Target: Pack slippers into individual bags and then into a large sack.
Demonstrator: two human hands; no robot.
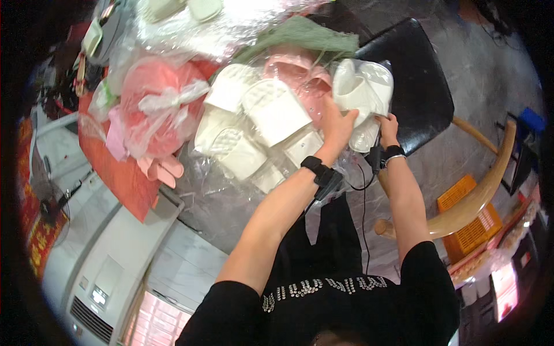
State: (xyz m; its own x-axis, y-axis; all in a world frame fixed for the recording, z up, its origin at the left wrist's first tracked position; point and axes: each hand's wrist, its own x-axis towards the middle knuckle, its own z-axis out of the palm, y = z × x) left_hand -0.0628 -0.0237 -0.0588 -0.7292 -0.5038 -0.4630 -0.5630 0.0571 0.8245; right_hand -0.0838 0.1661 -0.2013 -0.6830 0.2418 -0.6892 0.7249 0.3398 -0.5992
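Note:
A pair of white slippers [378, 81] is between my two hands, at the near left edge of a black seat. My left hand [339, 124] is closed on their left side, its fingertips partly hidden behind them. With its fingers bent, my right hand [389, 129] grips their near right edge. Directly left of my left hand lie several more white slippers [277, 112], in clear plastic. Pink slippers [294, 72] show just beyond it, also under plastic. Both wrists wear black bands with small devices and a cable.
The black seat [424, 86] stands at the right, a curved wooden armrest [479, 202] and orange crate [470, 222] nearer. At the left, a tied plastic bag [161, 109] with pinkish-red contents rests on a red surface [115, 173]. Green cloth [306, 36] and shiny plastic wrap [231, 26] lie farther back.

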